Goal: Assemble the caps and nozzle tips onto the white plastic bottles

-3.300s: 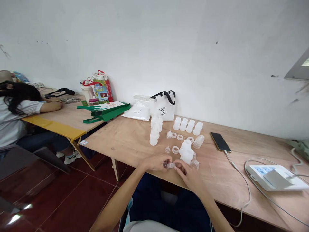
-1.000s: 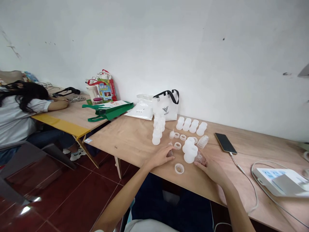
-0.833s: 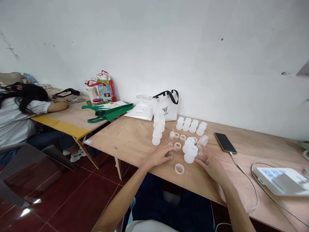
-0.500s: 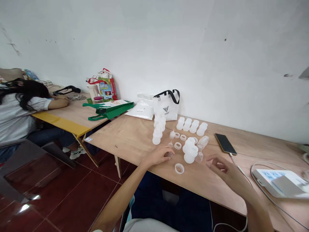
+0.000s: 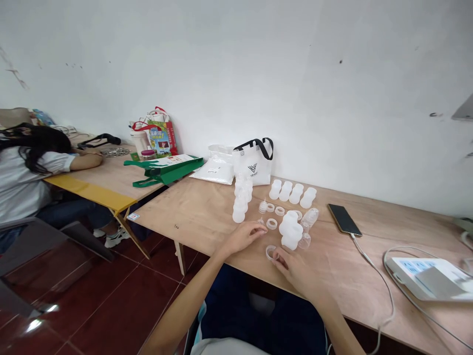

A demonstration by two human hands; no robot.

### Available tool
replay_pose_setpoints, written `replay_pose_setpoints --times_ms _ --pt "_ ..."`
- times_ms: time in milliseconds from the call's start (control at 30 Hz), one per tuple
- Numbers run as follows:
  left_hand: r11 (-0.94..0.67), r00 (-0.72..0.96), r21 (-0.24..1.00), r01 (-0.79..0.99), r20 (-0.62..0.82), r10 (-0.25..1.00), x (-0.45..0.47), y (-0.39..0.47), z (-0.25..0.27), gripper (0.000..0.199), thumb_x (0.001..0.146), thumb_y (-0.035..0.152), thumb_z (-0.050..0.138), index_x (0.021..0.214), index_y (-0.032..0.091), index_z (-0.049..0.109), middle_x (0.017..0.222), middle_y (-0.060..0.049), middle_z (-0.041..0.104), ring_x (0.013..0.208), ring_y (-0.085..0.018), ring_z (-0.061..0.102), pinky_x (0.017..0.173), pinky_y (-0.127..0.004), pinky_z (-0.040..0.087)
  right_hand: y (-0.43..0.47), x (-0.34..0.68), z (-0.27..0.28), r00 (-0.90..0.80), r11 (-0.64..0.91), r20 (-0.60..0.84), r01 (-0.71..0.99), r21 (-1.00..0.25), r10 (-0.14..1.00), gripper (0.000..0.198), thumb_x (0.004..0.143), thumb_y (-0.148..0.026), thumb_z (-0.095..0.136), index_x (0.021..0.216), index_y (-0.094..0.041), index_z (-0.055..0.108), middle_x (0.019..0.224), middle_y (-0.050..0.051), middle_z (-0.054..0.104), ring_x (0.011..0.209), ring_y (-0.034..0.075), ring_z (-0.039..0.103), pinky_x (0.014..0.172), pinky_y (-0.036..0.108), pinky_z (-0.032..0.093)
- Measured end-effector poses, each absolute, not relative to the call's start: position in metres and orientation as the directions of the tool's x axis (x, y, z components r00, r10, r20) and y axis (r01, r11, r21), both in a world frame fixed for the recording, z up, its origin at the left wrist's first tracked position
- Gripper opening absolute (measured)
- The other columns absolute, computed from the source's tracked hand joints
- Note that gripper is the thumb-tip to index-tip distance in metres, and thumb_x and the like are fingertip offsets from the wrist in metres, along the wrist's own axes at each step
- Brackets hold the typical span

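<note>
My right hand [image 5: 293, 266] has its thumb and fingers on the right edge of a translucent white screw ring [image 5: 271, 250] near the table's front edge. My left hand [image 5: 244, 237] rests on the table to the left, thumb and fingers drawn together; whatever is in them is hidden. Just beyond its fingertips lies a small clear teat [image 5: 260, 221], with a loose ring [image 5: 272, 224] to its right. White waisted bottles [image 5: 291, 235] stand beyond my right hand, beside clear domed caps [image 5: 305, 240]. Another teat [image 5: 262, 206] sits farther back.
A row of white bottles [image 5: 294, 193] stands at the back, another group [image 5: 240, 204] at the left. Behind are a white bag [image 5: 254, 165] and a plastic packet [image 5: 216, 170]. A phone [image 5: 344, 219] and white device [image 5: 432, 278] lie right. A person [image 5: 33, 172] leans on the neighbouring table.
My right hand has moved left from beside the caps to the front ring. The ring has shifted slightly. The small clear piece earlier seen at my left fingertips is now hidden.
</note>
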State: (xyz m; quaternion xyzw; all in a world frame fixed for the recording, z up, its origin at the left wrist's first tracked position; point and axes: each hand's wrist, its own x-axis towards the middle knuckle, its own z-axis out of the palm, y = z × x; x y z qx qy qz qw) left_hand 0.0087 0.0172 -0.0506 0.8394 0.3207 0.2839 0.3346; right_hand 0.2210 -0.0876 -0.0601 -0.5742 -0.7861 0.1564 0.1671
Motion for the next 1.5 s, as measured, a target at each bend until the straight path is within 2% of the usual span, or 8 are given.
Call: replay_pose_setpoints --times_ms 133,300,533,667,867,1067,1267,1500 --pt "-0.530 0.593 0.779 0.336 0.262 0.761 0.010 0.012 -0.045 0.020 0.092 0.032 0.067 0.109 0.021 0.070 0.114 -0.005 0.072 0.103 -0.020 0.065 0.084 -0.028 0.052 -0.080 0.214 -0.082 -0.296 0.392 0.280 0.824 -0.409 0.913 0.021 0.103 -0.034 0.044 0.091 -0.026 0.060 0.091 0.002 0.067 0.071 0.020 0.067 0.063 0.031 0.048" --pt "-0.500 0.617 0.829 0.251 0.261 0.742 0.007 0.001 -0.026 0.029 0.104 0.040 0.046 0.116 0.022 0.066 0.110 -0.004 0.072 0.094 -0.017 0.067 0.084 -0.029 0.052 -0.078 0.204 -0.088 -0.225 0.407 0.448 0.838 -0.364 0.865 0.028 0.106 -0.040 0.038 0.098 -0.026 0.060 0.098 0.006 0.068 0.071 0.022 0.070 0.058 0.032 0.052" --pt "-0.349 0.612 0.924 0.155 0.188 0.768 0.009 -0.008 -0.015 0.030 0.101 0.044 0.050 0.109 0.019 0.064 0.089 -0.002 0.066 0.067 -0.012 0.060 0.067 -0.026 0.052 -0.080 0.204 -0.083 -0.126 0.373 0.439 0.756 -0.538 0.889 0.023 0.106 -0.042 0.039 0.100 -0.027 0.056 0.100 0.004 0.070 0.061 0.018 0.065 0.060 0.032 0.054" --pt "-0.284 0.686 0.952 0.118 0.129 0.716 0.012 -0.009 -0.016 0.030 0.098 0.045 0.054 0.110 0.018 0.062 0.076 0.001 0.059 0.068 -0.013 0.059 0.061 -0.024 0.050 -0.082 0.203 -0.080 -0.097 0.398 0.490 0.727 -0.560 0.866 0.023 0.104 -0.046 0.045 0.096 -0.026 0.054 0.093 0.003 0.064 0.058 0.016 0.062 0.059 0.030 0.054" --pt "-0.251 0.760 0.967 0.044 0.131 0.637 0.011 -0.008 -0.017 0.029 0.097 0.045 0.058 0.110 0.019 0.059 0.078 0.002 0.059 0.063 -0.010 0.058 0.062 -0.023 0.050 -0.082 0.203 -0.080 -0.124 0.409 0.485 0.733 -0.544 0.866 0.029 0.103 -0.051 0.045 0.093 -0.026 0.052 0.086 0.002 0.062 0.061 0.017 0.062 0.061 0.031 0.054" --pt "-0.250 0.779 0.959 0.131 0.056 0.625 0.009 -0.005 -0.020 0.030 0.096 0.048 0.058 0.107 0.021 0.055 0.075 0.003 0.060 0.058 -0.009 0.054 0.055 -0.021 0.043 -0.084 0.201 -0.079 -0.166 0.428 0.480 0.746 -0.510 0.862 0.022 0.104 -0.045 0.045 0.093 -0.027 0.052 0.089 0.002 0.070 0.074 0.020 0.071 0.065 0.032 0.056" --pt "-0.266 0.729 0.929 0.258 -0.007 0.685 0.008 -0.004 -0.023 0.035 0.094 0.053 0.059 0.109 0.022 0.054 0.067 0.006 0.055 0.048 -0.008 0.044 0.049 -0.022 0.033 -0.085 0.200 -0.079 -0.158 0.470 0.539 0.719 -0.511 0.828 0.016 0.103 -0.042 0.049 0.103 -0.027 0.054 0.109 0.007 0.075 0.092 0.024 0.075 0.074 0.036 0.061" --pt "-0.203 0.701 0.927 0.315 -0.083 0.708 0.014 -0.007 -0.027 0.040 0.091 0.060 0.059 0.094 0.020 0.051 0.074 0.002 0.061 0.056 -0.011 0.055 0.052 -0.023 0.041 -0.086 0.201 -0.079 -0.117 0.454 0.551 0.717 -0.529 0.826 0.033 0.102 -0.044 0.051 0.129 -0.025 0.051 0.121 0.010 0.074 0.093 0.025 0.077 0.074 0.038 0.064"
